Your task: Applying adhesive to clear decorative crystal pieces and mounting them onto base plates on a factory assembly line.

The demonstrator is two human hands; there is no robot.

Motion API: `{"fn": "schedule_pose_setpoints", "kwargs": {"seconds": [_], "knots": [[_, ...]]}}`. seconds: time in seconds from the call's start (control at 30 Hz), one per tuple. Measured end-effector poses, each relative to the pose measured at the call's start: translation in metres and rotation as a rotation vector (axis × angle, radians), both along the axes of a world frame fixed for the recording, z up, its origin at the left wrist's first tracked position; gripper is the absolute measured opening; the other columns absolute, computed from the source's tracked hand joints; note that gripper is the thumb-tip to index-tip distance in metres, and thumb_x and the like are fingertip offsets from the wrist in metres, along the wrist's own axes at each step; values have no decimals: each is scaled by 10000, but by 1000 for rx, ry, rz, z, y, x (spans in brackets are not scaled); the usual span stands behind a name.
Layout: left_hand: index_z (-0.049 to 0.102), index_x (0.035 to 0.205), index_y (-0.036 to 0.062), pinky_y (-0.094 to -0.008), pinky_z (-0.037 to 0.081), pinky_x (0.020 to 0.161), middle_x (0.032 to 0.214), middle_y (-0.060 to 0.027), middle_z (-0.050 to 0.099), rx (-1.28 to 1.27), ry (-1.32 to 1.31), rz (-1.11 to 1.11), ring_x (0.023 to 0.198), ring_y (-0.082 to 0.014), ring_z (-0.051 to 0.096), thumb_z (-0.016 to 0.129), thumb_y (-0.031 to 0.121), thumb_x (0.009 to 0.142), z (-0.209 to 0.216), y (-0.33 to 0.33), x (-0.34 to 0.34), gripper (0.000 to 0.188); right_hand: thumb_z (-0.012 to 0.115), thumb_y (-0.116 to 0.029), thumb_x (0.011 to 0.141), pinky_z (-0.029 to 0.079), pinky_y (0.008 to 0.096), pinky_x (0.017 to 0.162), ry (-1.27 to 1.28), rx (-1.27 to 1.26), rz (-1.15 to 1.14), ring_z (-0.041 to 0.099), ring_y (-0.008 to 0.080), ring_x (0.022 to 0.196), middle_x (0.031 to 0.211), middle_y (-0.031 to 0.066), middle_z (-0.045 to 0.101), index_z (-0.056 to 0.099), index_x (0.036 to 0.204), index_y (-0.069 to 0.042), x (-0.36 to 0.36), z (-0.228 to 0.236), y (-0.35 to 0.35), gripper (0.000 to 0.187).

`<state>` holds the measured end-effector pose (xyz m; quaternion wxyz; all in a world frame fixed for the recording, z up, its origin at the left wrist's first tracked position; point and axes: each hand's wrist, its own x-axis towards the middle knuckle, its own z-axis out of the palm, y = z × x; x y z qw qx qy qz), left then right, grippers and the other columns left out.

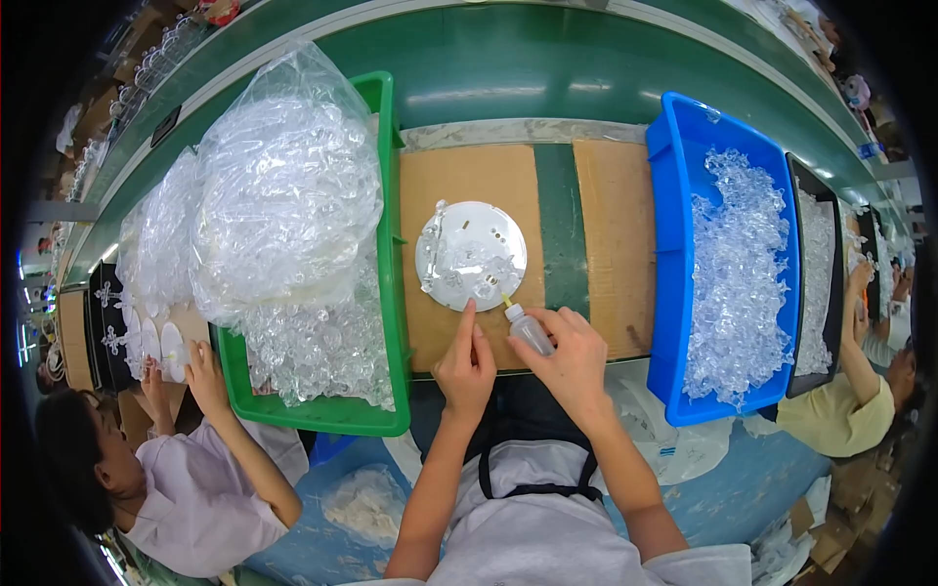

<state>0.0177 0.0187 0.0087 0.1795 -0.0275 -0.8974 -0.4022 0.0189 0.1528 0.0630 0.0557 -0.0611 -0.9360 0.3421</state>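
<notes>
1. Centrally, a white disc (491, 218) is laid flat on a cardboard sheet (430, 176) on the green counter (561, 225); clear pieces (493, 264) are scattered over it, mostly toward its near and left parts.
2. A small clear bottle (532, 335) is pinched between the thumb and fingers of the right hand (576, 358); it is tilted, and its yellow tip (506, 299) is directed at the disc's near edge. Whether the disc is touched by the tip cannot be told.
3. The left hand (464, 373) is placed at the near rim, its index finger extended and its thumb held close beside it; whether anything is pinched there cannot be told.
4. To the left, a green bin (393, 283) is filled with clear parts (318, 356), and a bulging bag (288, 195) is heaped on top.
5. To the right, a blue bin (672, 244) is filled with similar parts, beyond a second cardboard sheet (616, 234).
</notes>
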Motion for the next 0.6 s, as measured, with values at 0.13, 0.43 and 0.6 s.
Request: {"fn": "schedule_pose_setpoints", "kwargs": {"seconds": [0.13,0.43,0.6], "knots": [[603,1142,24,-241,317,396,549,-58,504,80,103,8,413,-85,378,540,1,849,-4,-8,2,301,761,-165,681,480,272,599,-23,-120,-37,598,167,682,742,56,580,648,949,-50,1,13,11,313],[607,1134,22,-299,333,402,541,-76,498,107,254,-17,403,-160,423,533,4,848,-11,2,0,296,691,-4,755,486,289,823,382,-287,-432,598,200,969,1056,122,591,489,1184,-6,-32,-46,73,474],[596,1155,28,-275,272,395,522,-43,439,203,134,27,411,-100,347,525,16,863,-17,-8,7,300,681,-60,740,475,369,877,250,-164,-415,565,356,1061,1234,218,513,404,1303,-31,3,-25,46,628]]}}
